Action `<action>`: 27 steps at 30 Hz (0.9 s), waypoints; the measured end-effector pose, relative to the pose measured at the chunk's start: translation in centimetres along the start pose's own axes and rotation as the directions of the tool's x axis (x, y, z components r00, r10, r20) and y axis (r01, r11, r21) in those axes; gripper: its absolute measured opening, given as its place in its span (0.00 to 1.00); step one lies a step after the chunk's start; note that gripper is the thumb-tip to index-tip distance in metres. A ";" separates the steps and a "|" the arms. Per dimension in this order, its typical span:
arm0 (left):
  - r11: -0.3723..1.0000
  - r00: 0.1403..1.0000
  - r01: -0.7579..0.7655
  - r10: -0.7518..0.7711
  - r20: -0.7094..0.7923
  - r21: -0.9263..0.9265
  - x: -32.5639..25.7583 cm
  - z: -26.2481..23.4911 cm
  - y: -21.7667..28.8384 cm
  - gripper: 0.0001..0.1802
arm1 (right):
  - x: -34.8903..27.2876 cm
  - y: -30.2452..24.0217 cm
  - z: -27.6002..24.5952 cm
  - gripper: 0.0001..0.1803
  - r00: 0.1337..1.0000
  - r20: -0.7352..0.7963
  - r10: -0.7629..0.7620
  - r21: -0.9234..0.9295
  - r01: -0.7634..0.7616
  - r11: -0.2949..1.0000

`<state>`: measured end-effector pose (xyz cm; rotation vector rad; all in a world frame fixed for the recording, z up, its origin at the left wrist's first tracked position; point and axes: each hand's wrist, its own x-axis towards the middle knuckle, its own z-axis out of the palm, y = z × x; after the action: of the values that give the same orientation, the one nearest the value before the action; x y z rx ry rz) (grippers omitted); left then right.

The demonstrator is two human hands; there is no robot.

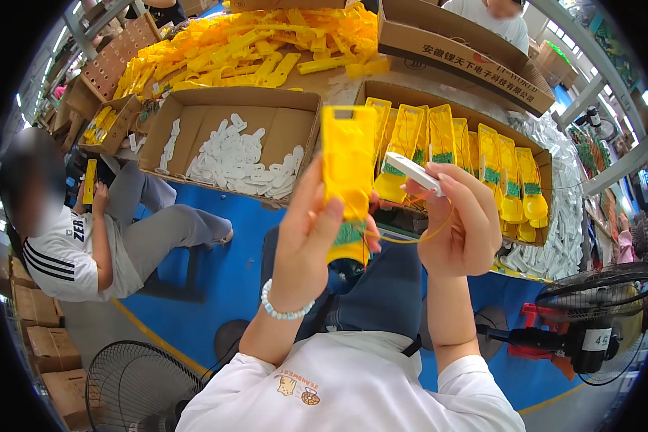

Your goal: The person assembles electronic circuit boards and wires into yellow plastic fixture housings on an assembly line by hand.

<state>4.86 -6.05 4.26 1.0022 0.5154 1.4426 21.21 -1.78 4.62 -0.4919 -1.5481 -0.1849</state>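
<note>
My left hand (302, 234) is closed round a long yellow plastic housing (348, 155), held upright with its hollow inside showing. A green circuit board (351, 232) sits in its lower part, above a rounded end. Between the fingertips of my right hand (461, 219) is a small white plastic piece (415, 171), tilted. Thin red and yellow wires (410, 240) run from the housing across to the right hand; where they end there is hidden by the fingers.
A cardboard box (230, 97) of white plastic pieces stands left; another at right (547, 169) holds several yellow housings with green boards. Yellow parts (252, 54) are heaped behind. A co-worker (86, 245) sits at left. Fans (597, 302) stand at lower right and lower left.
</note>
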 end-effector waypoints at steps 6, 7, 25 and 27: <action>0.951 0.991 0.047 -0.083 0.106 0.305 -2.4 -0.5 -0.6 0.35 | 2.8 0.9 1.0 0.15 0.965 0.156 -0.213 -0.063 0.225 0.972; 0.951 0.991 0.038 -0.075 0.110 0.305 -2.4 -0.7 -0.7 0.35 | 3.0 1.0 1.0 0.15 0.963 0.153 -0.221 -0.063 0.233 0.970; 0.995 0.998 -0.011 0.004 0.063 0.102 -3.9 0.8 -0.8 0.31 | -1.3 -0.6 2.8 0.05 0.763 0.421 0.490 0.319 -0.630 0.708; 0.987 0.998 -0.050 0.042 0.052 0.152 -3.3 -0.6 -1.8 0.27 | -1.2 -1.0 2.5 0.06 0.713 0.485 0.506 0.299 -0.679 0.670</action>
<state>4.94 -8.81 1.60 1.1756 0.5780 1.4323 18.50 -1.88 3.48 -0.6571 -1.6255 0.8359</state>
